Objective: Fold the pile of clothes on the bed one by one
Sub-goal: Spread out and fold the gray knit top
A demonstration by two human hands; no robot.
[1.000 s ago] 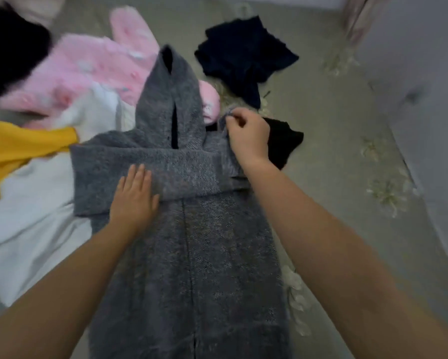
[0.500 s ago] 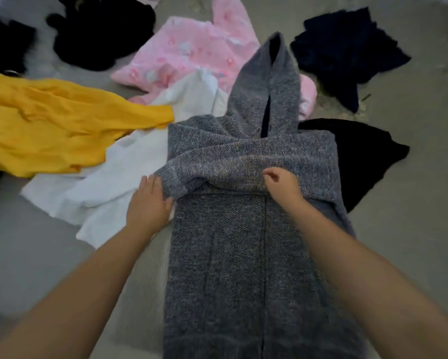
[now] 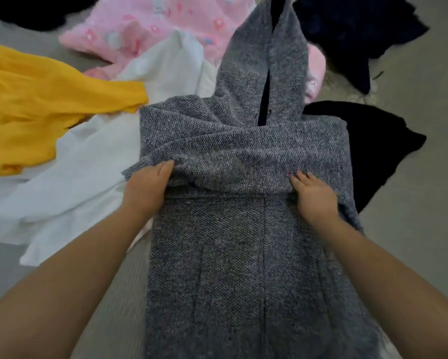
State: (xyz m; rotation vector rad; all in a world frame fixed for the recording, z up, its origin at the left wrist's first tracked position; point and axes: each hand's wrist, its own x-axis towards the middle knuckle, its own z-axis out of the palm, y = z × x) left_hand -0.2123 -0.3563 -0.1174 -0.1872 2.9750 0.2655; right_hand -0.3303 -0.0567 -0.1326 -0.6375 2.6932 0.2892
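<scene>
A long grey knitted hooded cardigan (image 3: pixel 243 268) lies flat down the middle of the bed, hood pointing away from me. Both sleeves are folded across its chest in a band. My left hand (image 3: pixel 146 189) grips the left end of that sleeve band, fingers tucked under the fabric edge. My right hand (image 3: pixel 312 194) rests on the right end of the band, fingers curled into the knit. Both forearms reach in from the bottom corners.
Other clothes lie around the hood: a yellow garment (image 3: pixel 41 104) at left, a white one (image 3: pixel 88 177) beneath it, a pink printed one (image 3: pixel 150 27) behind, a navy one (image 3: pixel 352 32) at top right, a black one (image 3: pixel 373 151) at right. Grey bedsheet (image 3: pixel 425 229) shows at right.
The sleeves were crossed over the chest. My left hand moved from the cardigan's left edge onto the sleeve band; my right hand slid from the middle to the band's right end. The view tilted closer.
</scene>
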